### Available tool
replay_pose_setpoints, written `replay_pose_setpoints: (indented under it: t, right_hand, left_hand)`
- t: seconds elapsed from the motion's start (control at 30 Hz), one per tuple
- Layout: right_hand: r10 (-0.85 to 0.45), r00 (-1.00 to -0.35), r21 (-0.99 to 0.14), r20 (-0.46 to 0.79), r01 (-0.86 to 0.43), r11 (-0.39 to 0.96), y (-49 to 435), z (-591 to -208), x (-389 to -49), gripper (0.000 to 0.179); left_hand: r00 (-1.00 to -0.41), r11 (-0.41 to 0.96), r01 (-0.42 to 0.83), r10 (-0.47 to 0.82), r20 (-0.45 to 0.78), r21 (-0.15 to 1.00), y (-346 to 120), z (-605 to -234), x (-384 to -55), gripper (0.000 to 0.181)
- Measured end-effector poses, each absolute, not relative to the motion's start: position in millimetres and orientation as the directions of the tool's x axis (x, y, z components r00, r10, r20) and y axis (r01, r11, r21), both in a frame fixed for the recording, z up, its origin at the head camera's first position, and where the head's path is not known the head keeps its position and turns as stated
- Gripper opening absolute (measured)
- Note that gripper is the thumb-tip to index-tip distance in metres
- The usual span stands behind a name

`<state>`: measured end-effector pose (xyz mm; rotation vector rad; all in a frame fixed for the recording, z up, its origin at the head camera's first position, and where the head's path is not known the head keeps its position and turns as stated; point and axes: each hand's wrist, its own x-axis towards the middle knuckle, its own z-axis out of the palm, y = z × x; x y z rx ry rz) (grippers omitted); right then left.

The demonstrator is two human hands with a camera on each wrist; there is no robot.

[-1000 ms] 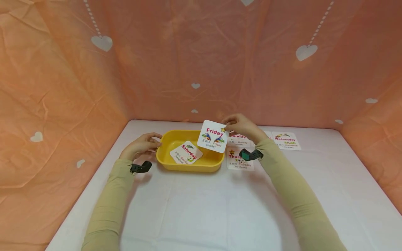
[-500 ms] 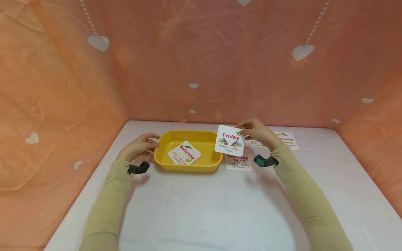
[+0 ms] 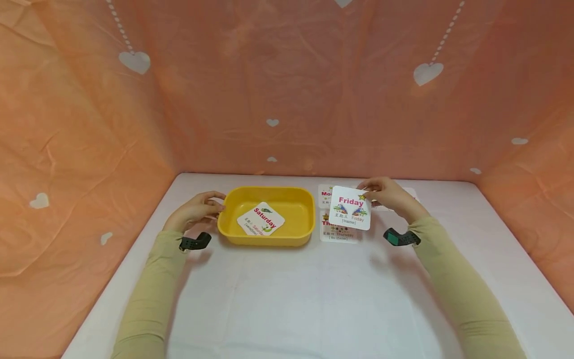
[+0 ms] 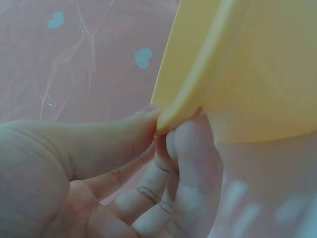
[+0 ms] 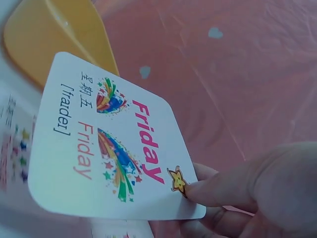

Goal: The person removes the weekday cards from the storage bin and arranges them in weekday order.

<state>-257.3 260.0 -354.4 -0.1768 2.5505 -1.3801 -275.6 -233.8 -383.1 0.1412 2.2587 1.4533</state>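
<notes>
My left hand (image 3: 193,212) pinches the left rim of a yellow plastic tray (image 3: 269,240), thumb on one side of the wall and fingers on the other in the left wrist view. Inside the tray lies a white Saturday card (image 3: 261,219), turned at a slant. With thumb and fingers my right hand (image 3: 389,195) pinches the upper right corner of a Friday card (image 3: 350,209), whose printed face shows fully. The Friday card overlaps a Thursday card (image 3: 337,235) and a Monday card (image 3: 325,198), hiding parts of both.
Right of the Monday card, another white card (image 3: 410,192) shows partly behind my right hand. All stand on a white-covered table (image 3: 278,299). An orange cloth (image 3: 287,99) with pale hearts rises behind and at both sides.
My right hand has carried the Friday card rightward from over the tray to over the Thursday and Monday cards. The left hand keeps its hold on the tray's rim.
</notes>
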Motion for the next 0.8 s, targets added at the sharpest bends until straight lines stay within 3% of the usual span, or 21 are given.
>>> replay_pose_setpoints:
  t: [0.43,0.8]
  right_hand:
    - [-0.194,-0.964,-0.768,-0.183,0.017,0.641,306.8,-372.4,-246.1,0.030]
    - [-0.202,-0.959,-0.765,-0.198,0.023,0.643,324.4,-392.6,-241.1,0.028]
  left_hand:
    - [-0.893,0.446,-0.150,0.322,-0.315,0.882,-232.5,-383.6,-276.2,0.047]
    - [-0.897,0.442,-0.154,0.312,-0.312,0.884,-234.1,-384.3,-273.4,0.048]
